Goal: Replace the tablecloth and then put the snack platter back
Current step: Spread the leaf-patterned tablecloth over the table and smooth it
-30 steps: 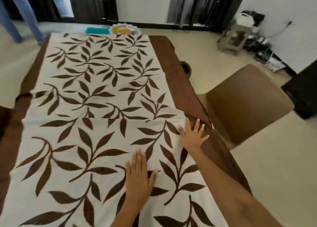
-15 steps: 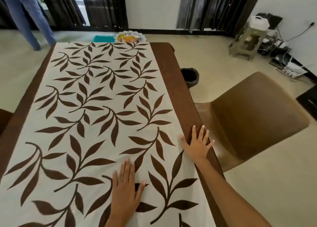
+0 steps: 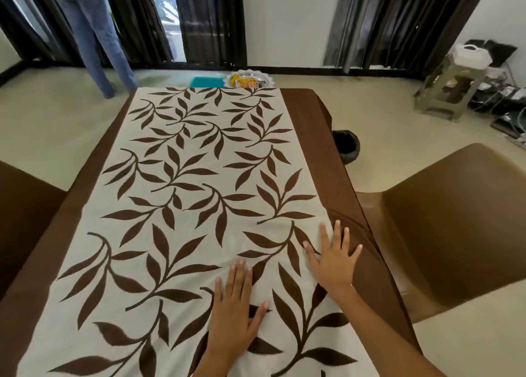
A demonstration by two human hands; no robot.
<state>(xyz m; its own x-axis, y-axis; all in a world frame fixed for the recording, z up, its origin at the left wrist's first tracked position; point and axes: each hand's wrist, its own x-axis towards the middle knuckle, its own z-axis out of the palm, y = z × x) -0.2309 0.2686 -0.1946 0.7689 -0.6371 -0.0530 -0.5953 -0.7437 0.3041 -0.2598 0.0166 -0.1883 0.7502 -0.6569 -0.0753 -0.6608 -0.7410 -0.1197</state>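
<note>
Both grips released: left hand (image 3: 233,317) and right hand (image 3: 334,260) lie flat on the tablecloth (image 3: 182,205); snack platter (image 3: 248,79) beyond its far edge.

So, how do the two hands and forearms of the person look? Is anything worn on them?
Both are bare. The left hand and the right hand show no glove, ring, watch or bracelet, and no sleeve covers either forearm as far as the picture reaches. The fingernails are short and unpainted.

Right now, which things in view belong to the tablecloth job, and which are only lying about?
For the job: tablecloth, snack platter, left hand, right hand.

Lying about: brown chair, black bin, stool, teal item.
</note>
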